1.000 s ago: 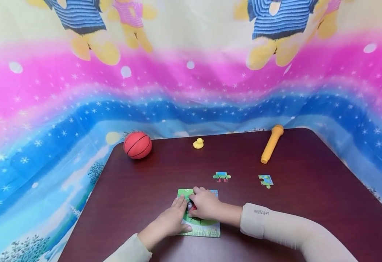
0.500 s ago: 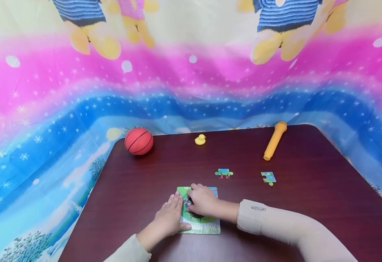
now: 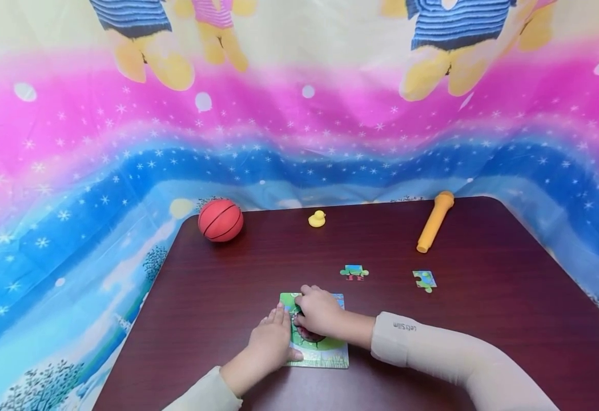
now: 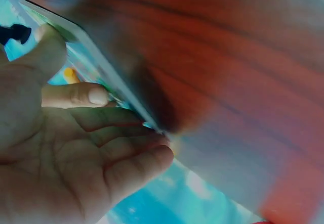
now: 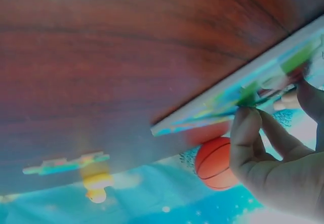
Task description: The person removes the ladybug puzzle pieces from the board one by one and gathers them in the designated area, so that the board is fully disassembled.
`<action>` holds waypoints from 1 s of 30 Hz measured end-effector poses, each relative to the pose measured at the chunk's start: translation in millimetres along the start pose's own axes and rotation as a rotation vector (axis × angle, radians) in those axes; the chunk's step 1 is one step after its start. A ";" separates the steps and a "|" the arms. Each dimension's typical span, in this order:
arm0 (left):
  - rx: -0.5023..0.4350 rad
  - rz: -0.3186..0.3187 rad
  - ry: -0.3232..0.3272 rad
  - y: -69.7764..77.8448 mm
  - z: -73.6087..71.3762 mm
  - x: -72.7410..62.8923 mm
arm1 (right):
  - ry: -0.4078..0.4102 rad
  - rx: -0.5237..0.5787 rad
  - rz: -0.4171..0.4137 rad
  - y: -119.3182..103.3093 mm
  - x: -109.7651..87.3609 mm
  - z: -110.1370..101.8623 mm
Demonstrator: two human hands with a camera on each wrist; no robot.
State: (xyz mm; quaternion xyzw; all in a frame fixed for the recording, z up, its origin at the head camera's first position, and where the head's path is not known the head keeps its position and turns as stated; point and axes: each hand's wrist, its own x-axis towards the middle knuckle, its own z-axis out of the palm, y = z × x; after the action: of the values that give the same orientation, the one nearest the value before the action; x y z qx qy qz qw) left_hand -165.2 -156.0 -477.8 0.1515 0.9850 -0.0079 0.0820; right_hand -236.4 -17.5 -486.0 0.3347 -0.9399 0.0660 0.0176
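My left hand (image 3: pixel 270 343) extends its fingers (image 3: pixel 280 314), thumb (image 3: pixel 295 355) spread apart; my right hand (image 3: pixel 322 313) curves its fingers (image 5: pixel 246 130) inward, that forearm (image 3: pixel 448 348) angling in from the right.

Play corner, cartoon backdrop (image 3: pixel 299 123), rubber duck (image 3: pixel 317 219)

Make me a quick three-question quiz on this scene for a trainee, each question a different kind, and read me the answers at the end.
1. True or false: the person's left hand lies against the left side of the square, flat, green-and-white puzzle board.

2. On the far side of the dark red-brown, wood-grain table, what sits between the round red basketball with black lines and the long orange-yellow microphone-shaped toy?

3. How many loose, flat, multicoloured jigsaw pieces lie beyond the board in the head view?
A) One
B) Two
C) Four

Key:
1. True.
2. A small yellow toy duck.
3. B.
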 end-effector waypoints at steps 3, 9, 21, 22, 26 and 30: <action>0.079 -0.026 0.023 6.9 -1.7 -1.4 | 0.000 -0.017 -0.012 -2.6 -2.2 -3.9; 0.113 -0.067 0.042 13.2 -2.8 -3.9 | -0.092 0.058 0.017 -9.1 -7.3 -12.5; 0.042 -0.029 0.074 8.1 -1.1 -1.5 | -0.253 0.411 0.139 -1.3 -2.9 -26.6; 0.035 -0.026 0.073 7.5 -1.3 -1.4 | -0.250 0.421 0.146 -0.4 -2.0 -26.4; 0.013 -0.023 0.057 6.6 -1.7 -0.5 | -0.221 0.476 0.180 1.0 1.0 -23.0; 0.003 -0.031 0.037 6.4 -0.2 0.4 | -0.186 0.482 0.190 1.0 2.9 -18.8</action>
State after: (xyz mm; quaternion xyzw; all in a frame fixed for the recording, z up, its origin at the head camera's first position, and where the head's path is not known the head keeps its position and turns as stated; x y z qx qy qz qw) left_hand -163.7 -149.7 -477.6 0.1367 0.9885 -0.0077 0.0636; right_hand -239.4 -16.0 -467.2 0.2444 -0.9218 0.2579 -0.1553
